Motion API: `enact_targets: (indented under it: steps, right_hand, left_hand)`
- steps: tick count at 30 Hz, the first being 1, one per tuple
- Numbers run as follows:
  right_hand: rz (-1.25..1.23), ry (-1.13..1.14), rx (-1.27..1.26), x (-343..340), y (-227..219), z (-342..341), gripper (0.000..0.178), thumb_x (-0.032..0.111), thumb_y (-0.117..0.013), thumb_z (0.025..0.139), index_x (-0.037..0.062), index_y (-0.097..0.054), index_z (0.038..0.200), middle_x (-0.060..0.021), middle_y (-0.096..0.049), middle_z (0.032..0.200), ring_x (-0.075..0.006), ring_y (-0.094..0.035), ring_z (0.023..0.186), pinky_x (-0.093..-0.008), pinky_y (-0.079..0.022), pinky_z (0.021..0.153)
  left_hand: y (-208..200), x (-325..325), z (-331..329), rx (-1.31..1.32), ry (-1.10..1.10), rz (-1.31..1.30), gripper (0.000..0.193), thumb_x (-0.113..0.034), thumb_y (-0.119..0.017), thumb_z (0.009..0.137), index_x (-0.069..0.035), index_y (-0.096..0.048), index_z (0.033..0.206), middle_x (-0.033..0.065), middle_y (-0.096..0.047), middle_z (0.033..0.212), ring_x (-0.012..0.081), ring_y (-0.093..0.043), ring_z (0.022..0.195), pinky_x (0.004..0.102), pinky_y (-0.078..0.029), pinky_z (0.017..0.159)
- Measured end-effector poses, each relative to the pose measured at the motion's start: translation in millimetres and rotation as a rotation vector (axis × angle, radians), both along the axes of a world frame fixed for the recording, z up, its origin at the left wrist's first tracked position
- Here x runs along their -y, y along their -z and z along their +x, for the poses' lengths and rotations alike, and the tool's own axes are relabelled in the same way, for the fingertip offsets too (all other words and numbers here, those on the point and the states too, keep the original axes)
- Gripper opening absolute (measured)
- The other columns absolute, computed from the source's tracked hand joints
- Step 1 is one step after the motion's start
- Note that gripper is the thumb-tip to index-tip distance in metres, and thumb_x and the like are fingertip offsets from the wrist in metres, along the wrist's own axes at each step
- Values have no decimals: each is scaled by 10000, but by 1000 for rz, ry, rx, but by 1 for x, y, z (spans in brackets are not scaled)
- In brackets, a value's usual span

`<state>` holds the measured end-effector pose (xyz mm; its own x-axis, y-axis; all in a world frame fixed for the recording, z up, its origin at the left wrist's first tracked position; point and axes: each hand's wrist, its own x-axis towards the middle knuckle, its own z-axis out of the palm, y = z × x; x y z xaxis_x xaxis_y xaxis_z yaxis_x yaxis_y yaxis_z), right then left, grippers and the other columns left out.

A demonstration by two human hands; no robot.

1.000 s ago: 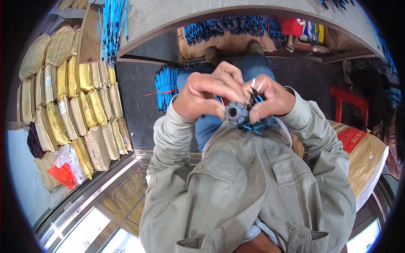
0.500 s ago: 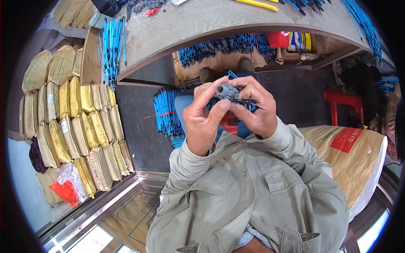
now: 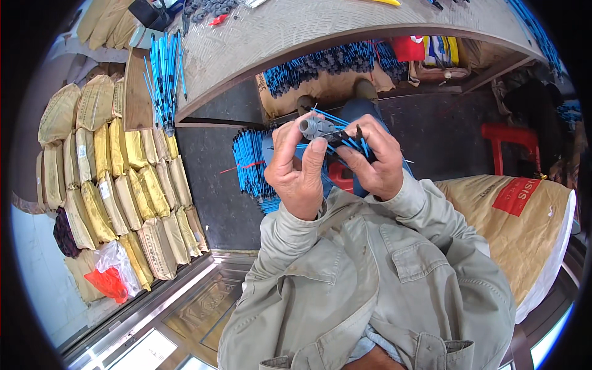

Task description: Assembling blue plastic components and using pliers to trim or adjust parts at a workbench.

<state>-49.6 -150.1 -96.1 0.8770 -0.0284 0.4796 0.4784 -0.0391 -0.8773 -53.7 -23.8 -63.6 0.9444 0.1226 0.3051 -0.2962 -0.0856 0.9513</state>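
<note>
Above my lap, a grey plastic hub (image 3: 316,129) with a round hollow threaded end is pinched between the thumb and fingers of my left hand (image 3: 298,169). Thin blue rods (image 3: 357,145) with dark joints fan out from its right side. My right hand (image 3: 380,161) closes round these rods and joints, and some of them pass behind its fingers. A thin pale metal tip sticks out past the right hand's outer edge. How the rods meet the hub is partly hidden by the fingers.
A curved grey-topped table (image 3: 271,43) lies ahead, with a bundle of blue rods (image 3: 163,80) at its left corner. More tied bundles (image 3: 250,163) stand on the floor. Wrapped packages (image 3: 117,185) are stacked at left. A red stool (image 3: 512,145) and large paper sack (image 3: 493,216) are at right.
The hub has shifted slightly left and turned, its threaded end now facing up and left. More blue rods show between my hands. The whole view has shifted a little.
</note>
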Motion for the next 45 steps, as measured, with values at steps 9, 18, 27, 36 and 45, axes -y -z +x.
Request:
enact_targets:
  steps: [9,18,27,36,45]
  right_hand:
    - [-16,-183,-3,15,-5,12,182,24,-699,715,-4,-579,849,-79,-543,756,-170,-437,582,-265,-346,527]
    - [92,-431,-200,25,-8,24,141,7,-625,762,-2,-578,895,-50,-525,764,-153,-423,638,-262,-354,602]
    - [522,-419,-264,11,-3,26,175,28,-687,769,42,-602,921,-17,-553,871,-104,-438,710,-228,-357,666]
    - [343,-600,-173,18,1,31,273,25,-682,764,47,-566,1010,-15,-550,927,-103,-446,768,-236,-370,730]
    - [401,-368,-299,1,-12,9,222,33,-677,782,41,-593,988,-39,-574,926,-118,-482,734,-224,-398,681]
  left_hand:
    - [-1,0,-1,1,18,21,281,-90,-597,853,31,-599,1106,132,-618,1069,206,-534,950,294,-412,864]
    - [0,1,2,-6,63,-26,286,-90,-595,847,30,-603,1106,129,-620,1074,210,-517,975,300,-405,872]
    - [0,-3,2,23,65,28,299,-82,-611,820,24,-617,1099,121,-621,1075,211,-507,975,301,-397,874]
    - [3,-10,1,77,85,163,312,-81,-617,808,14,-613,1105,113,-619,1065,210,-504,960,301,-398,860]
    - [4,0,-8,10,17,11,301,-90,-619,820,5,-603,1105,109,-619,1055,184,-516,892,279,-411,817]
